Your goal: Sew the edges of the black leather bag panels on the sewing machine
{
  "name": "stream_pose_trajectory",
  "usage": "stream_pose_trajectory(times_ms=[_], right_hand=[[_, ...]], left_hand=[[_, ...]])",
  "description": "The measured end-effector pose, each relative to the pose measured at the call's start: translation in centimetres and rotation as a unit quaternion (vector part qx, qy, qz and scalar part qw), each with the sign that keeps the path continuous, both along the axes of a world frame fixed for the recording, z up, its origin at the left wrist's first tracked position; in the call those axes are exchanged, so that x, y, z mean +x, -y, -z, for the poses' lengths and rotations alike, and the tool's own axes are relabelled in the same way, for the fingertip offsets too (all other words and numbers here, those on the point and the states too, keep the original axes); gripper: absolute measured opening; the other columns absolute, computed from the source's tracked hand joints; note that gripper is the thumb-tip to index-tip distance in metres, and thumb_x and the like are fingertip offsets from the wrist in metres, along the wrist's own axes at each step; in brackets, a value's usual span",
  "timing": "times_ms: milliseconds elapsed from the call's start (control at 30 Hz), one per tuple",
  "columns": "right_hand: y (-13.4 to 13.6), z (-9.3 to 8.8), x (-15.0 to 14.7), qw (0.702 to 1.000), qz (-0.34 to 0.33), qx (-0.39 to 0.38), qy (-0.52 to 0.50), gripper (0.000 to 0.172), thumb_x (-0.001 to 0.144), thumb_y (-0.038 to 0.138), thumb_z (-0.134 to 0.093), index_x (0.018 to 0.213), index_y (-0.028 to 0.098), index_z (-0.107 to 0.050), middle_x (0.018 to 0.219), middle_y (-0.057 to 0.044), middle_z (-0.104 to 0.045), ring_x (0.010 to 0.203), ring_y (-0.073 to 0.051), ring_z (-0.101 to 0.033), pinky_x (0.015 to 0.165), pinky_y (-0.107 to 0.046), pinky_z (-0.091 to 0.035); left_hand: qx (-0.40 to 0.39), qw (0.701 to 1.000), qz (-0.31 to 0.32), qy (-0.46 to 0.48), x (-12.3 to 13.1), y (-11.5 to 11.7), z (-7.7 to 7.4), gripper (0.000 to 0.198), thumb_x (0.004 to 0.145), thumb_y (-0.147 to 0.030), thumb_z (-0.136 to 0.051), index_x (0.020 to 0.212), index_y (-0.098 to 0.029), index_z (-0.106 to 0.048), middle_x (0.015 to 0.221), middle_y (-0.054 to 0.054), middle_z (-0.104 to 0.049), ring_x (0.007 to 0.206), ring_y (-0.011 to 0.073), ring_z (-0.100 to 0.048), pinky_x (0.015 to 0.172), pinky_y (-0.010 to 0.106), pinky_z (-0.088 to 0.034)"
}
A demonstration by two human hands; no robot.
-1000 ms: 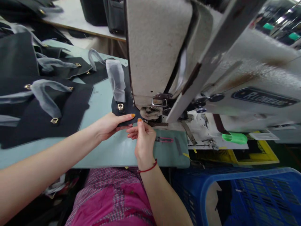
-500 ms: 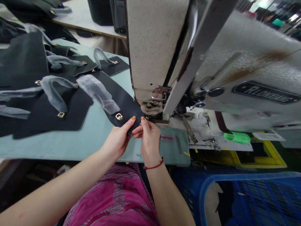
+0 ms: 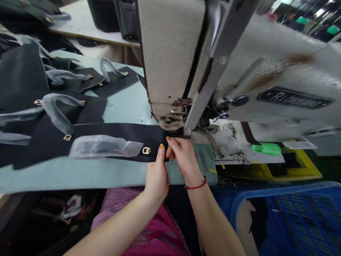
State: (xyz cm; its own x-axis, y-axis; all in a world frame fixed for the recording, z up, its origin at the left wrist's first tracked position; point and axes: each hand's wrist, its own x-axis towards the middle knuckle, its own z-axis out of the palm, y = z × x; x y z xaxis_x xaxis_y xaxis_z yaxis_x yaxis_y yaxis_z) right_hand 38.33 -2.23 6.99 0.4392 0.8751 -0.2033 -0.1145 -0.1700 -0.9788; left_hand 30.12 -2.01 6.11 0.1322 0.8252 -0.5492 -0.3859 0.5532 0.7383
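A black leather panel (image 3: 119, 133) with a gold ring buckle (image 3: 146, 150) and a plastic-wrapped handle (image 3: 103, 145) lies flat across the table, its right end at the sewing machine's presser foot (image 3: 177, 132). My left hand (image 3: 157, 170) pinches the panel's near right edge just beside the buckle. My right hand (image 3: 183, 156), a red cord on its wrist, grips the same end of the panel right below the presser foot, fingers closed.
The cream sewing machine head (image 3: 186, 60) fills the upper middle and right. Several more black panels with wrapped handles (image 3: 53, 106) lie on the pale green table (image 3: 80, 174) at left. A blue plastic crate (image 3: 287, 217) stands at lower right; a green object (image 3: 268, 148) sits on the machine bed.
The panel has swung from slanting away to lying straight across the table. Both hands moved slightly right with its end, closer under the presser foot.
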Motion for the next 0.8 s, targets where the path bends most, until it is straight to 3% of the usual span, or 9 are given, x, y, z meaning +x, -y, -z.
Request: stream_pose_trajectory(times_ms=[167, 267, 367, 400, 500, 567, 633, 700, 800], right_hand=[[4.2, 1.5, 1.5, 0.981, 0.043, -0.049, 0.18, 0.03, 0.095, 0.04, -0.054, 0.103, 0.017, -0.071, 0.066, -0.003, -0.067, 0.057, -0.017, -0.061, 0.056, -0.027, -0.048], [6.5, 4.0, 2.4, 0.905, 0.064, -0.092, 0.41, 0.026, 0.092, 0.024, -0.055, 0.111, 0.016, -0.07, 0.105, -0.013, -0.071, 0.097, -0.027, -0.065, 0.086, -0.04, -0.051], [7.3, 6.4, 3.0, 0.816, 0.025, -0.146, 0.558, 0.029, 0.09, 0.016, -0.055, 0.116, 0.016, -0.07, 0.118, -0.015, -0.067, 0.11, -0.032, -0.058, 0.094, -0.046, -0.047], [7.3, 7.0, 3.1, 0.796, 0.02, -0.155, 0.584, 0.029, 0.091, 0.016, -0.055, 0.115, 0.017, -0.07, 0.118, -0.014, -0.067, 0.109, -0.032, -0.058, 0.094, -0.045, -0.046], [7.1, 8.2, 3.9, 0.763, 0.009, -0.149, 0.629, 0.025, 0.096, 0.018, -0.051, 0.109, 0.018, -0.072, 0.111, -0.012, -0.069, 0.104, -0.03, -0.059, 0.091, -0.044, -0.045], [7.4, 8.4, 4.3, 0.767, 0.014, -0.126, 0.63, 0.027, 0.099, 0.022, -0.046, 0.105, 0.018, -0.072, 0.107, -0.012, -0.07, 0.1, -0.03, -0.061, 0.089, -0.044, -0.046], [8.2, 8.2, 4.4, 0.8, 0.044, -0.087, 0.591, 0.031, 0.101, 0.028, -0.042, 0.101, 0.016, -0.07, 0.104, -0.013, -0.071, 0.096, -0.029, -0.064, 0.085, -0.042, -0.048], [9.2, 7.2, 3.8, 0.854, 0.08, -0.051, 0.511, 0.035, 0.103, 0.034, -0.038, 0.1, 0.014, -0.067, 0.093, -0.012, -0.072, 0.085, -0.024, -0.067, 0.077, -0.036, -0.052], [9.8, 4.7, 1.6, 0.925, 0.07, -0.049, 0.371, 0.036, 0.104, 0.039, -0.035, 0.108, 0.015, -0.061, 0.065, -0.001, -0.062, 0.056, -0.016, -0.061, 0.057, -0.026, -0.049]], left_hand=[[-0.07, 0.988, 0.135, 0.021, -3.2, 1.4, 0.5, 0.033, 0.07, -0.046, -0.08, 0.093, -0.023, -0.074, 0.114, 0.009, -0.074, 0.114, 0.0272, -0.065, 0.084, 0.033, -0.056], [-0.065, 0.933, 0.354, 0.023, -7.8, 2.7, -0.7, 0.04, 0.069, -0.049, -0.082, 0.103, -0.029, -0.077, 0.114, 0.01, -0.075, 0.103, 0.0261, -0.07, 0.084, 0.035, -0.057], [0.073, 0.849, 0.524, 0.003, -12.0, 0.2, -5.0, 0.028, 0.081, -0.05, -0.071, 0.101, -0.032, -0.079, 0.091, 0.009, -0.078, 0.072, 0.0231, -0.072, 0.065, 0.035, -0.06], [0.146, 0.851, 0.504, -0.035, -12.7, -1.8, -6.8, 0.025, 0.085, -0.05, -0.066, 0.099, -0.033, -0.079, 0.084, 0.007, -0.077, 0.06, 0.0199, -0.068, 0.054, 0.032, -0.058], [0.392, 0.85, 0.287, -0.204, -11.5, -10.5, -11.0, 0.026, 0.086, -0.046, -0.066, 0.102, -0.03, -0.077, 0.087, 0.004, -0.077, 0.056, 0.0174, -0.065, 0.05, 0.029, -0.055], [0.43, 0.815, 0.3, -0.248, -8.5, -16.4, -11.4, 0.029, 0.084, -0.052, -0.063, 0.092, -0.026, -0.076, 0.092, 0.006, -0.076, 0.068, 0.0211, -0.069, 0.055, 0.032, -0.055], [0.357, 0.809, 0.382, -0.269, -4.9, -20.7, -10.0, 0.037, 0.08, -0.058, -0.061, 0.09, -0.024, -0.073, 0.091, 0.008, -0.076, 0.068, 0.0212, -0.068, 0.059, 0.035, -0.054], [0.276, 0.788, 0.465, -0.294, -1.5, -23.0, -7.6, 0.043, 0.081, -0.06, -0.059, 0.091, -0.02, -0.071, 0.09, 0.01, -0.076, 0.07, 0.0221, -0.066, 0.072, 0.043, -0.054], [0.206, 0.809, 0.494, -0.245, 2.1, -23.6, -4.5, 0.045, 0.086, -0.056, -0.056, 0.077, -0.014, -0.07, 0.073, 0.01, -0.073, 0.065, 0.0213, -0.065, 0.079, 0.046, -0.053]])
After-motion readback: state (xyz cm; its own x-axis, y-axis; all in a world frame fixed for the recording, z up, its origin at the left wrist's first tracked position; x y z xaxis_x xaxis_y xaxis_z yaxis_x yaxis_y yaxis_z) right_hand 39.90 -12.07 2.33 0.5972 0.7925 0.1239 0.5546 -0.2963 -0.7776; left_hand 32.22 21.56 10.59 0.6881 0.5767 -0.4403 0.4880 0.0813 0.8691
